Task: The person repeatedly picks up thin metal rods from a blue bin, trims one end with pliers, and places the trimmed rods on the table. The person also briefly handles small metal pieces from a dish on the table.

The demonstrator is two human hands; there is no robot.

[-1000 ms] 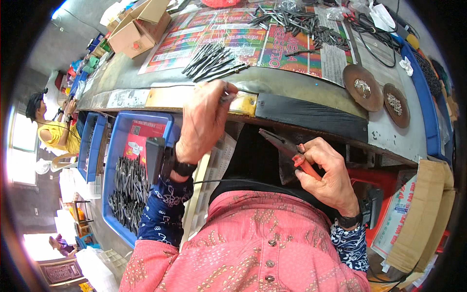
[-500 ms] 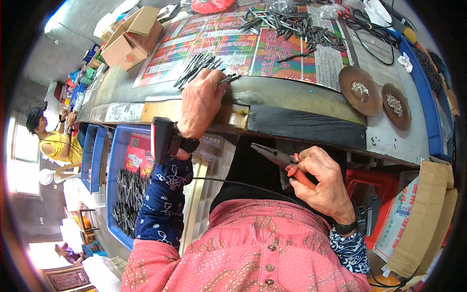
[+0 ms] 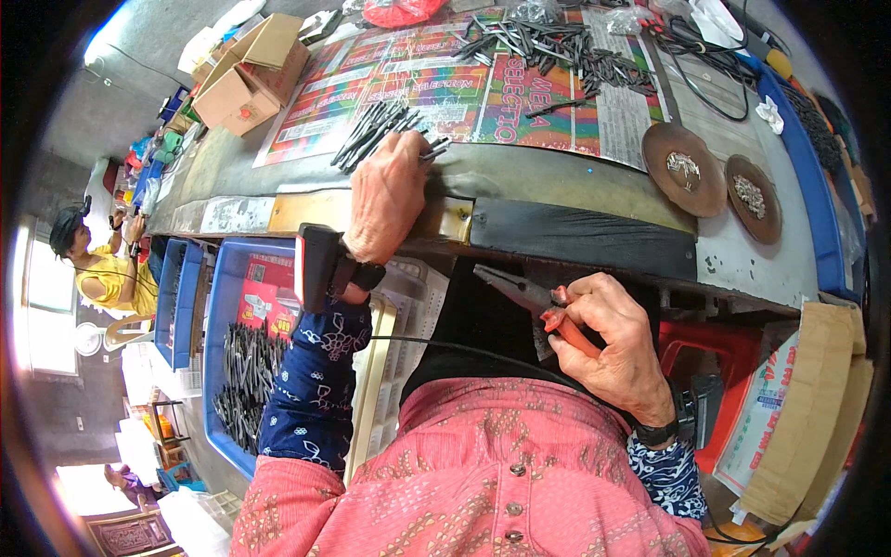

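My left hand (image 3: 388,197) rests on the near part of the table, its fingers curled over a small heap of thin black strips (image 3: 371,130). Dark ends stick out past the knuckles on both sides; the fingertips are hidden beneath the hand. Just in front of the table edge, my right hand (image 3: 613,345) is wrapped round the red handles of a pair of pliers (image 3: 513,289). The grey jaws point up and to the left, with nothing visible between them. A larger pile of black strips (image 3: 557,51) lies at the back of the table.
Two brown dishes (image 3: 661,176) of small pale metal bits stand at the right. A blue tub (image 3: 215,371) of black strips sits below at the left. An open cardboard box (image 3: 243,88) is at the back left. Another person (image 3: 111,269) in yellow sits farther left.
The left hand has shifted slightly down and right, still at the heap. The pliers' handles look a little wider apart, and the right hand has barely moved.
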